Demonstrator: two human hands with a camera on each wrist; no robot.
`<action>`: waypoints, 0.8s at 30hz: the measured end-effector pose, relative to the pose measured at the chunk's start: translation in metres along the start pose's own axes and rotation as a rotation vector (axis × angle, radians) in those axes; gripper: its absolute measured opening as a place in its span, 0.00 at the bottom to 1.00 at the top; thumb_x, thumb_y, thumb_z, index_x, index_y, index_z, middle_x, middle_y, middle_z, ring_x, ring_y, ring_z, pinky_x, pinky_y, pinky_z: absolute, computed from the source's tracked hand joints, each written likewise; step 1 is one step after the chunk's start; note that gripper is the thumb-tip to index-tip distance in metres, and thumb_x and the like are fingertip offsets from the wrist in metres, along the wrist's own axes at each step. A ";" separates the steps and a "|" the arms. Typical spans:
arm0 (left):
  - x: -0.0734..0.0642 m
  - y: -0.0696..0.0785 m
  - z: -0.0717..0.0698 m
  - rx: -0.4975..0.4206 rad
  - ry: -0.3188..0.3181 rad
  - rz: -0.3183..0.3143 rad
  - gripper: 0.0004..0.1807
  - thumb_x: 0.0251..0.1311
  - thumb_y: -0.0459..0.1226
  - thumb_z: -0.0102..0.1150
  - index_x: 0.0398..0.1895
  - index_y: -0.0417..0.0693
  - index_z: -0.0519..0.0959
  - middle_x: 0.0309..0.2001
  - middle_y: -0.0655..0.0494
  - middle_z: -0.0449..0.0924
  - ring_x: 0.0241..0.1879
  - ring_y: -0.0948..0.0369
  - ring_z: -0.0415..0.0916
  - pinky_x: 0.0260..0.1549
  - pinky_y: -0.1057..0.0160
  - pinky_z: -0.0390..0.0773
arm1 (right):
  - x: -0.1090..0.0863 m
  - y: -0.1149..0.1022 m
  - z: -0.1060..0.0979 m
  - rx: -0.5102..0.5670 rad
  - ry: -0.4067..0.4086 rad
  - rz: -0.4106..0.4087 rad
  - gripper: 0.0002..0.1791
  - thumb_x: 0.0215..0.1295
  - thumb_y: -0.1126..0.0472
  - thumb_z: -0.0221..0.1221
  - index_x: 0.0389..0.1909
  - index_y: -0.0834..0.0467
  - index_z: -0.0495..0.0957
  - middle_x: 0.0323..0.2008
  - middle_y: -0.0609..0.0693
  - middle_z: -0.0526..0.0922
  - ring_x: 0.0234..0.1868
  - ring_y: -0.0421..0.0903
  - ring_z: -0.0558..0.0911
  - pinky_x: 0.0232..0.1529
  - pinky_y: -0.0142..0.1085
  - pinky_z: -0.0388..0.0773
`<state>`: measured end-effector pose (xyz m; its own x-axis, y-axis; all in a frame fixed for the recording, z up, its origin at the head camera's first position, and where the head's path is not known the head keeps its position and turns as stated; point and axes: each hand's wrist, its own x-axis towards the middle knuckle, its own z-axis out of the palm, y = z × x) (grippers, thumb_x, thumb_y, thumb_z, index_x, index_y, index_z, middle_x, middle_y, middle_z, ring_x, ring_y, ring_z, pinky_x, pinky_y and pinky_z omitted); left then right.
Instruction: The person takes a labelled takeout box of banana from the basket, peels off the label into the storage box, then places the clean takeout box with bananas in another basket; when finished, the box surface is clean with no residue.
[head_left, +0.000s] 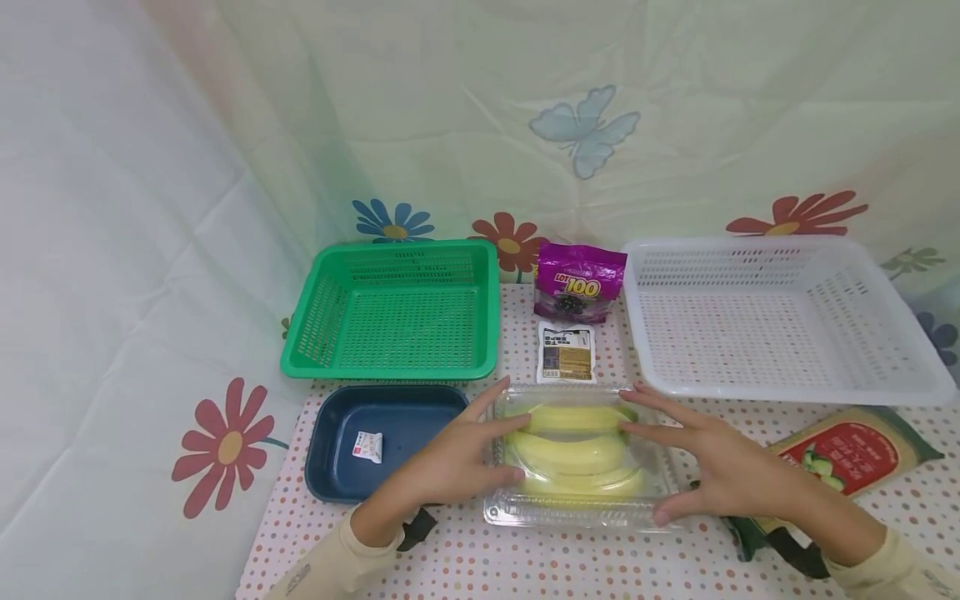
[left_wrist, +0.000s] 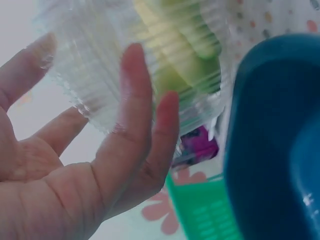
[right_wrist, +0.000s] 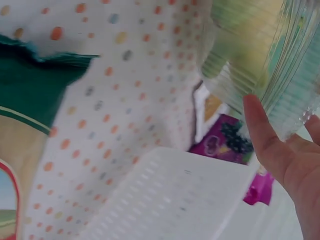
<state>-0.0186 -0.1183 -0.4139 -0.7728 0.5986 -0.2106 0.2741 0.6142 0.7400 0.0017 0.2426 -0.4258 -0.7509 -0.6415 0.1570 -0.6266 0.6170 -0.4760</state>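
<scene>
A clear plastic clamshell box [head_left: 577, 517] with several yellow fruits [head_left: 573, 454] that look like bananas lies in front of me, its lid down. At its left side, my left hand [head_left: 457, 458] touches the lid and edge with spread, fairly straight fingers. On the opposite side my right hand [head_left: 720, 462] does the same, thumb at the near right corner and fingertips at the far right part. The left wrist view shows the fingertips against the ribbed plastic box [left_wrist: 185, 60]. In the right wrist view one finger meets the box [right_wrist: 250, 55].
Behind stand a green basket [head_left: 487, 358], a purple candy bag [head_left: 577, 283], a small white-and-brown packet [head_left: 567, 354] and a white basket [head_left: 795, 390]. A dark blue basin [head_left: 322, 450] holds a small white packet [head_left: 368, 447]. Partly under my right forearm lies a green-and-tan bag [head_left: 855, 450].
</scene>
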 end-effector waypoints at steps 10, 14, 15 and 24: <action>-0.018 0.013 -0.025 -0.143 0.058 0.022 0.34 0.62 0.50 0.70 0.72 0.61 0.73 0.81 0.80 0.38 0.63 0.56 0.77 0.44 0.58 0.86 | 0.006 -0.022 -0.033 -0.028 0.005 0.044 0.51 0.34 0.34 0.79 0.66 0.44 0.79 0.78 0.43 0.63 0.76 0.25 0.55 0.63 0.31 0.72; -0.021 0.019 -0.035 -0.219 0.114 0.015 0.34 0.62 0.46 0.70 0.72 0.64 0.73 0.80 0.83 0.42 0.28 0.63 0.78 0.24 0.66 0.82 | 0.014 -0.024 -0.042 0.001 0.055 0.006 0.51 0.33 0.35 0.80 0.65 0.46 0.80 0.77 0.45 0.64 0.77 0.27 0.56 0.66 0.20 0.60; -0.022 0.019 -0.038 -0.238 0.136 0.017 0.33 0.62 0.45 0.70 0.72 0.65 0.73 0.80 0.82 0.43 0.24 0.63 0.74 0.21 0.66 0.80 | 0.018 -0.024 -0.043 0.014 0.077 -0.025 0.51 0.33 0.36 0.81 0.64 0.48 0.80 0.77 0.48 0.65 0.78 0.30 0.57 0.66 0.20 0.59; -0.023 0.018 -0.064 -0.356 0.330 0.033 0.31 0.64 0.36 0.68 0.71 0.61 0.74 0.80 0.71 0.49 0.45 0.54 0.74 0.28 0.62 0.83 | 0.055 -0.020 -0.049 0.056 0.232 -0.069 0.42 0.42 0.50 0.81 0.64 0.53 0.81 0.76 0.53 0.66 0.79 0.37 0.59 0.71 0.18 0.53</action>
<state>-0.0327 -0.1539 -0.3548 -0.9231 0.3843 -0.0117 0.1335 0.3489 0.9276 -0.0371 0.2177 -0.3653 -0.7383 -0.5554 0.3827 -0.6707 0.5446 -0.5036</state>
